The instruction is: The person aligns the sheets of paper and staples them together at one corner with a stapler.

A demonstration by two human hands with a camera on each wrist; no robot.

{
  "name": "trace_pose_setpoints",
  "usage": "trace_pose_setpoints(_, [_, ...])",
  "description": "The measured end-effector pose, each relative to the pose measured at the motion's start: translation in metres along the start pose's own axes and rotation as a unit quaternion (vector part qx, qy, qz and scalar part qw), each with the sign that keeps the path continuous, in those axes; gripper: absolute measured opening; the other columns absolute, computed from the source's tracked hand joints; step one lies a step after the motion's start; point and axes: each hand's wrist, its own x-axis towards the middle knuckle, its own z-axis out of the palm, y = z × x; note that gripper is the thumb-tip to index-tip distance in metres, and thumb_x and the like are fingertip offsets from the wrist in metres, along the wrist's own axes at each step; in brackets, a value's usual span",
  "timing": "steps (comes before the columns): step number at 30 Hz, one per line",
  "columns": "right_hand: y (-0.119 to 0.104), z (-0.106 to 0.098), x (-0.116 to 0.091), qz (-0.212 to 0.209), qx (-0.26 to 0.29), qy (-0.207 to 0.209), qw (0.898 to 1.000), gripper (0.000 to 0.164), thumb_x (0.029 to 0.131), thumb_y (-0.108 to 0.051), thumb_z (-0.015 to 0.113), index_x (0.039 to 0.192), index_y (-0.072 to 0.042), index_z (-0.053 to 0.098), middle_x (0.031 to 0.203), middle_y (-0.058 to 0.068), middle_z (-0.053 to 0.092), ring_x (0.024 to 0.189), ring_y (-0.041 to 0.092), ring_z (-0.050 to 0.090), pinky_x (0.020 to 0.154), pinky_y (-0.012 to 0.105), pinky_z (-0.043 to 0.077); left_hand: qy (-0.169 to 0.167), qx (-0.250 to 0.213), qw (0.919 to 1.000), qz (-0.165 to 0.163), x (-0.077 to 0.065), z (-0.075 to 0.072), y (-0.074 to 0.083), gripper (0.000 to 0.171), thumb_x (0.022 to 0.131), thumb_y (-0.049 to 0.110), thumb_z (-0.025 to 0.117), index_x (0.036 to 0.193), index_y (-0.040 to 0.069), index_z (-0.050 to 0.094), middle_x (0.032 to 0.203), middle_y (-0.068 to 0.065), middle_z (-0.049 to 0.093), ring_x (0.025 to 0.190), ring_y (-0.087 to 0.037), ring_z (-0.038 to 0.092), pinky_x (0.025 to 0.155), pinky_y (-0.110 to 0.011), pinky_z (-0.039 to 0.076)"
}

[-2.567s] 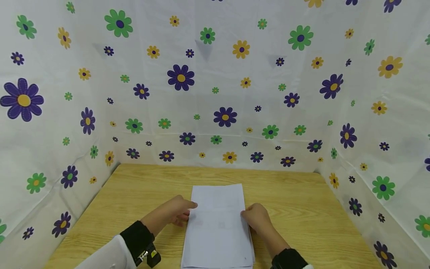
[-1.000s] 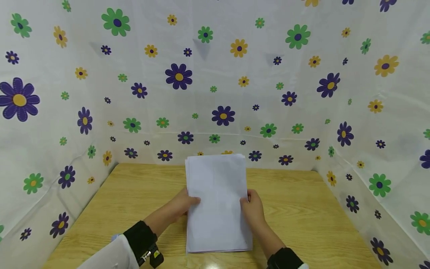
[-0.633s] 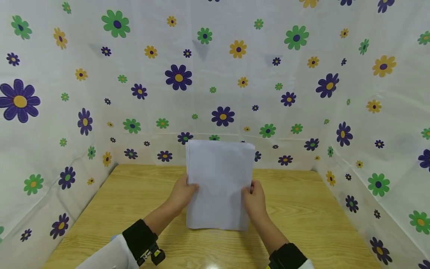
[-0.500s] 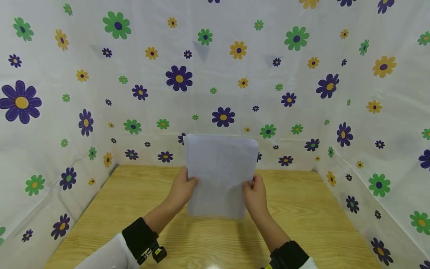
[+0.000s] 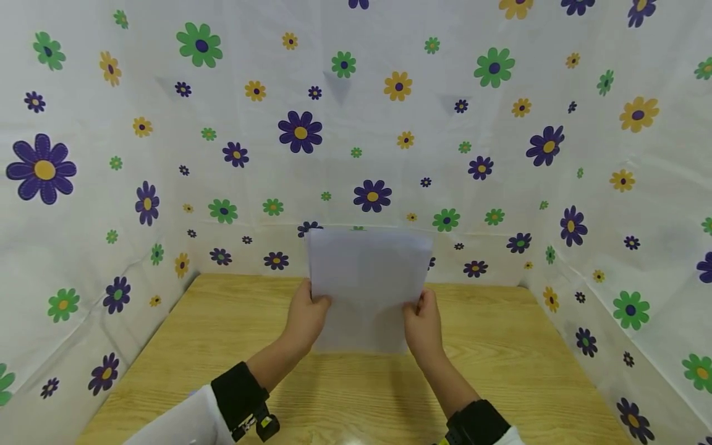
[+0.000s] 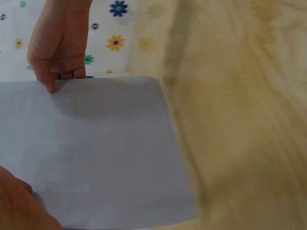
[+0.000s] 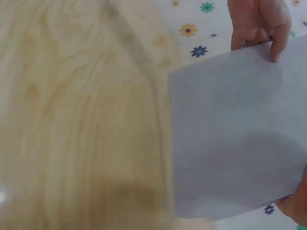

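Note:
A stack of white paper sheets [image 5: 367, 290] stands tilted up over the table, its blank face toward me. My left hand [image 5: 303, 318] grips its left edge, thumb across the front and fingers behind. On the opposite edge my right hand [image 5: 424, 327] holds it the same way. The sheets' lower edge hangs above the wood in the right wrist view, where the paper [image 7: 235, 134] shows a smooth corner. From the left wrist, the paper [image 6: 105, 148] spans between both hands. Fingers behind the stack are mostly hidden.
The wooden table [image 5: 222, 346] extends to both sides and in front of the hands. White flower-printed cloth [image 5: 356, 123] encloses it at the back, left and right. A small bluish thing [image 5: 192, 392] peeks out beside the left sleeve.
The stack lay on the table between the hands; both hands have raised it and tipped it up toward vertical. Over the last half second it has stayed nearly in place.

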Motion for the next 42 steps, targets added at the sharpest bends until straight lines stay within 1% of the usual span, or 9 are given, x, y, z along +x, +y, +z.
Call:
trace_pose_setpoints(4, [0.021,0.004,-0.006,0.032,-0.02,-0.005,0.999,0.035,0.099,-0.004,0.049,0.133,0.001,0.048,0.136,0.021,0.058,0.124,0.034,0.057,0.103,0.054,0.047,-0.001,0.019,0.9996,-0.023,-0.006,0.005,-0.023,0.044,0.092,0.002,0.056,0.135,-0.007,0.048,0.134,-0.026,0.058,0.123,-0.041,0.056,0.106,-0.058,0.043])
trace_pose_setpoints(8, [0.03,0.006,-0.014,0.041,-0.029,-0.004,0.999,0.032,0.1,-0.005,0.047,0.132,0.0,0.05,0.135,0.02,0.058,0.123,0.036,0.057,0.101,0.056,0.047,-0.005,0.017,0.9996,-0.024,-0.01,0.009,-0.035,0.038,0.093,0.001,0.054,0.13,-0.008,0.05,0.129,-0.026,0.06,0.118,-0.039,0.058,0.101,-0.056,0.045])
trace_pose_setpoints(16, [0.017,0.005,-0.009,-0.003,-0.027,0.001,1.0,0.03,0.101,-0.002,0.048,0.13,0.002,0.05,0.136,0.02,0.057,0.129,0.037,0.054,0.107,0.058,0.043,0.007,0.01,0.9999,0.011,-0.005,0.007,-0.022,0.04,0.093,0.0,0.056,0.132,-0.01,0.051,0.131,-0.029,0.06,0.122,-0.043,0.057,0.107,-0.059,0.043])
trace_pose_setpoints(23, [0.0,0.005,-0.008,-0.034,-0.016,-0.01,0.999,0.027,0.103,-0.005,0.048,0.129,-0.001,0.05,0.133,0.02,0.058,0.123,0.039,0.058,0.103,0.062,0.045,0.016,-0.01,0.9998,0.008,-0.001,0.001,-0.004,0.038,0.097,0.005,0.055,0.133,-0.004,0.051,0.136,-0.025,0.059,0.127,-0.043,0.057,0.108,-0.061,0.043])
trace_pose_setpoints(27, [0.009,0.007,-0.012,-0.023,-0.012,-0.01,1.0,0.026,0.104,-0.009,0.049,0.13,-0.004,0.05,0.134,0.017,0.058,0.125,0.037,0.058,0.105,0.061,0.045,0.005,-0.011,0.9999,-0.005,-0.004,0.0,-0.009,0.043,0.097,0.007,0.056,0.138,-0.003,0.048,0.143,-0.024,0.054,0.135,-0.043,0.051,0.112,-0.062,0.038])
trace_pose_setpoints(31, [0.029,0.011,-0.022,0.009,-0.013,-0.01,1.0,0.029,0.103,-0.008,0.051,0.132,-0.004,0.05,0.139,0.016,0.057,0.134,0.037,0.052,0.111,0.06,0.04,-0.009,0.006,0.9994,-0.033,-0.012,0.002,-0.027,0.05,0.097,0.007,0.057,0.143,-0.004,0.042,0.148,-0.027,0.049,0.141,-0.045,0.043,0.116,-0.062,0.033])
trace_pose_setpoints(35, [0.039,0.013,-0.027,0.006,-0.015,-0.009,1.0,0.033,0.102,-0.004,0.052,0.134,0.0,0.05,0.144,0.02,0.055,0.139,0.04,0.047,0.114,0.062,0.035,-0.022,-0.003,0.999,-0.039,-0.017,0.004,-0.041,0.05,0.099,0.004,0.051,0.146,-0.005,0.039,0.149,-0.028,0.047,0.141,-0.046,0.042,0.115,-0.062,0.033])
trace_pose_setpoints(38, [0.035,0.012,-0.025,0.0,-0.03,-0.009,1.0,0.03,0.102,-0.005,0.05,0.132,0.0,0.051,0.14,0.021,0.057,0.134,0.041,0.051,0.11,0.061,0.039,-0.022,0.002,0.9994,-0.028,-0.015,0.003,-0.039,0.048,0.098,0.003,0.048,0.144,-0.008,0.041,0.146,-0.03,0.05,0.137,-0.047,0.045,0.113,-0.063,0.035])
trace_pose_setpoints(42, [0.022,0.007,-0.019,-0.009,-0.035,-0.014,0.999,0.03,0.102,-0.005,0.049,0.131,0.0,0.051,0.135,0.021,0.06,0.126,0.04,0.057,0.105,0.061,0.044,-0.013,0.012,0.9998,-0.008,-0.009,0.0,-0.024,0.044,0.097,0.002,0.05,0.14,-0.01,0.047,0.141,-0.03,0.054,0.133,-0.047,0.05,0.112,-0.062,0.038])
